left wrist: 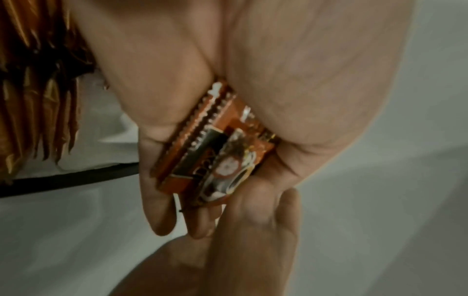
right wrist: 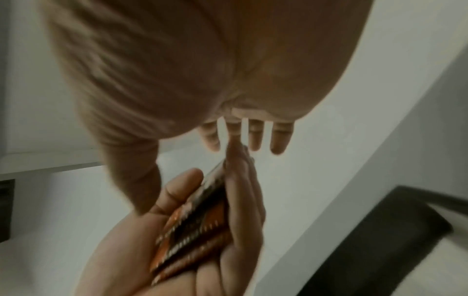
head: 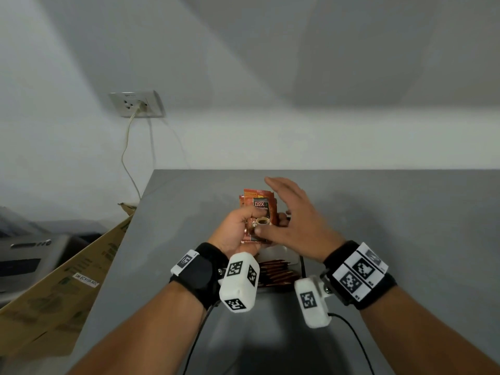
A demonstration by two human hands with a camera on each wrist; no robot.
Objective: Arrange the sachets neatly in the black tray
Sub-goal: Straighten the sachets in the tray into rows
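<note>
My left hand (head: 239, 226) grips a stack of orange coffee sachets (head: 260, 209) upright above the grey table, thumb in front and fingers behind. The left wrist view shows the stack's (left wrist: 210, 152) serrated edges between thumb and fingers. With fingers straight, my right hand (head: 290, 212) lies against the stack's right side, and its thumb touches the lower front. In the right wrist view the stack (right wrist: 195, 230) sits in the left palm. Below the hands, more sachets (head: 274, 273) lie in a row in the black tray (right wrist: 380, 240), partly hidden by the wrist cameras.
The grey table (head: 392, 226) ends at its left edge near a cardboard box (head: 67, 280). A grey machine (head: 24, 255) stands further left. A wall socket (head: 138, 104) with a hanging cable is on the white wall behind.
</note>
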